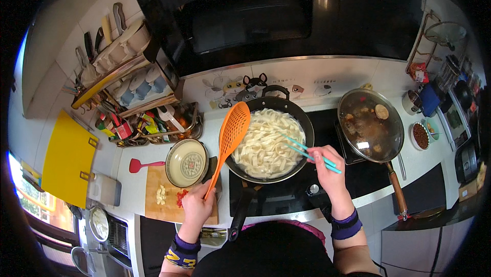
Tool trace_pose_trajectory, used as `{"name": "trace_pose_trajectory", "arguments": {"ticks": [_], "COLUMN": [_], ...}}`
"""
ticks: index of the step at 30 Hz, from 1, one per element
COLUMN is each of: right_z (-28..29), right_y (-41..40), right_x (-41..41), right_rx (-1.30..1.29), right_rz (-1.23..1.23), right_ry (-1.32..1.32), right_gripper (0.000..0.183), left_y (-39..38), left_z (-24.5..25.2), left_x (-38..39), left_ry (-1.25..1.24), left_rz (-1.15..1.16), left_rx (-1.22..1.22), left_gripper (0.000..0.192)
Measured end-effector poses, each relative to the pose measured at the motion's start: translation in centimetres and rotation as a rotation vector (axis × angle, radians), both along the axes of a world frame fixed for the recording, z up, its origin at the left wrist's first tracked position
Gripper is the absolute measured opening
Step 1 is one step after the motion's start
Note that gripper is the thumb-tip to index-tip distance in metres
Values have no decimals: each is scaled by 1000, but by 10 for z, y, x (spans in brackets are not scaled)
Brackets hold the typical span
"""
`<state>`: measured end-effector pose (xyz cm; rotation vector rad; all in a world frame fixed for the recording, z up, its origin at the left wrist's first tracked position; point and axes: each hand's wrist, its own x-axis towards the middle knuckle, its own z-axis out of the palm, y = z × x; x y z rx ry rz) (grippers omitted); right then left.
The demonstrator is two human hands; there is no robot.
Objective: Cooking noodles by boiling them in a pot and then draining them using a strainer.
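My left hand point(198, 202) grips the handle of an orange slotted skimmer point(234, 131), its perforated bowl raised over the left rim of a black wok point(309, 123). Wide pale noodles point(268, 143) fill the wok in cloudy liquid. Between the fingers of my right hand point(329, 169) is a pair of turquoise chopsticks point(307, 150), with their tips at the noodles on the right side. The wok's black handle point(242, 212) points towards me. Below my left hand, partly hidden by it, chopped red pepper point(180, 197) lies on a wooden cutting board point(153, 177).
A lidded pan point(356, 135) with brown food stands right, its wooden handle point(397, 190) jutting over the counter edge. A bowl point(186, 164), chopped garlic point(160, 195) and a red spatula point(145, 165) sit left. Condiment bottles point(122, 125) stand behind. A range hood point(249, 20) hangs above.
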<state>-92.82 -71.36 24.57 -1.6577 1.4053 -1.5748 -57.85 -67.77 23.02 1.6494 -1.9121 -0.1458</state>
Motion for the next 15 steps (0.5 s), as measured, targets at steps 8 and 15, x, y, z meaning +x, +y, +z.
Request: {"name": "trace_pose_trajectory", "arguments": {"ticks": [8, 15], "right_z": [-7, -4], "right_y": [4, 0], "right_x": [2, 2], "right_rx": [64, 34], "right_rz": [121, 90], "right_ry": [15, 42], "right_gripper": [19, 18], "left_y": [-1, 0], "left_z": [-8, -10], "left_x": [5, 4], "left_ry": [22, 66], "left_rz": [14, 29], "left_rx": [-5, 2], "left_gripper": [25, 26]}}
